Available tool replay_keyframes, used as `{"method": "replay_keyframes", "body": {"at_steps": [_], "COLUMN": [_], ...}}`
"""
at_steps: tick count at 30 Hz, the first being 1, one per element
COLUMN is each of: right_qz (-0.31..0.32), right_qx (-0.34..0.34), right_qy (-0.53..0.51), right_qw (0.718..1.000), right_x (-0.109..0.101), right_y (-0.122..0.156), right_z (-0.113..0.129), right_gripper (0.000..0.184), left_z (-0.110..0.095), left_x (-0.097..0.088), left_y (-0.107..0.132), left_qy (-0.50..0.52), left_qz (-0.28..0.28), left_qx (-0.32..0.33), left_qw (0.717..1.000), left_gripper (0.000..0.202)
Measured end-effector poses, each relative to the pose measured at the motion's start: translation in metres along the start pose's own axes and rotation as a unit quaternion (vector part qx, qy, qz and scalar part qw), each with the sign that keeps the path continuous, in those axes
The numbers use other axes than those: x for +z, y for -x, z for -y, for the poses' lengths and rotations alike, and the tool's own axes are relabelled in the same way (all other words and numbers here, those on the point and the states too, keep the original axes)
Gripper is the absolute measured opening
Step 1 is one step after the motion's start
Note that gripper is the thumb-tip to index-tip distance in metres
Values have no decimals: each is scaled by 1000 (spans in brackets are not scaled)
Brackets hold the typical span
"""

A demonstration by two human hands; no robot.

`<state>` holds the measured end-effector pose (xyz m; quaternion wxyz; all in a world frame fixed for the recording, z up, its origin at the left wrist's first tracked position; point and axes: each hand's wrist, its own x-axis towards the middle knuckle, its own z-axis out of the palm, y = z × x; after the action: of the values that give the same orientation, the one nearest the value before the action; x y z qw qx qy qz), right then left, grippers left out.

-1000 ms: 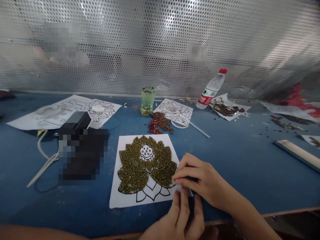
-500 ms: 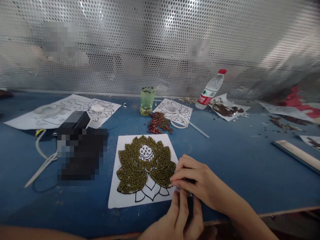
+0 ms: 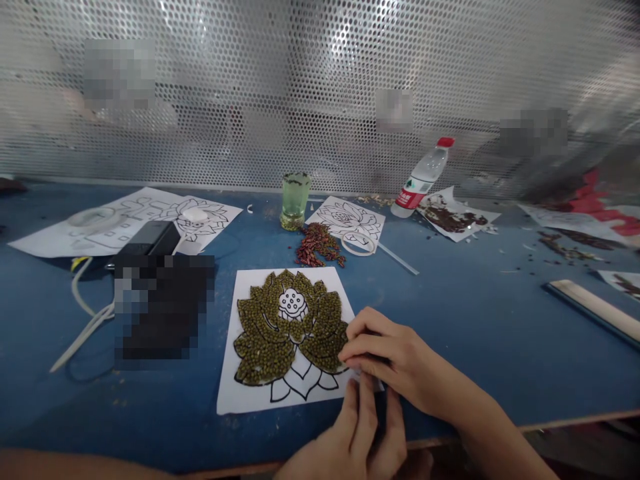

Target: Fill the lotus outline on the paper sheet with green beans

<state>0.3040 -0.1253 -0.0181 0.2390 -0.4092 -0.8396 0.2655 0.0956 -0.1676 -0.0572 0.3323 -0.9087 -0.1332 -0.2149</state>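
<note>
From where I stood, the white paper sheet printed with a black lotus outline (image 3: 229,397) lay flat on the blue tabletop (image 3: 475,320) directly before the person, most petals coated in small round olive-green beans (image 3: 265,360), the lowest pointed ones bare. The right hand (image 3: 390,353) bent over the sheet's right edge, its thumb and fingers nearly together at the lower right petal, perhaps for fine control; I couldn't tell whether anything sat between them. The left hand (image 3: 350,433) came in from below, its fingers loosely parted, gripping nothing I could make out, tips by the near right corner just beside the other thumb, probably to steady the paper. A heap of reddish-brown seeds (image 3: 315,245) lay past the far edge, likely kept clear of the sheet, near a see-through greenish cup (image 3: 295,197)
</note>
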Motion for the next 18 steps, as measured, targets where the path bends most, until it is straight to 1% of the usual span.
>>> {"method": "replay_keyframes", "body": {"at_steps": [8,11,15,18], "right_qz": [-7,-3,-6,-13], "right_qx": [-43,-50,-62,-58], "right_qy": [15,20,23,23], "right_qw": [999,999,998,998], "right_x": [-3,-2,0,0], "right_y": [1,1,2,2], "right_z": [2,1,0,0], "right_gripper": [23,24,25,24], "left_z": [-1,-3,-2,0], "left_x": [1,3,2,0], "left_y": [0,2,2,1], "left_qy": [4,10,11,5], "left_qz": [-9,-20,-11,-10], "left_qx": [-9,-5,-4,5], "left_qw": [1000,1000,1000,1000], "left_gripper": [41,43,43,42]}}
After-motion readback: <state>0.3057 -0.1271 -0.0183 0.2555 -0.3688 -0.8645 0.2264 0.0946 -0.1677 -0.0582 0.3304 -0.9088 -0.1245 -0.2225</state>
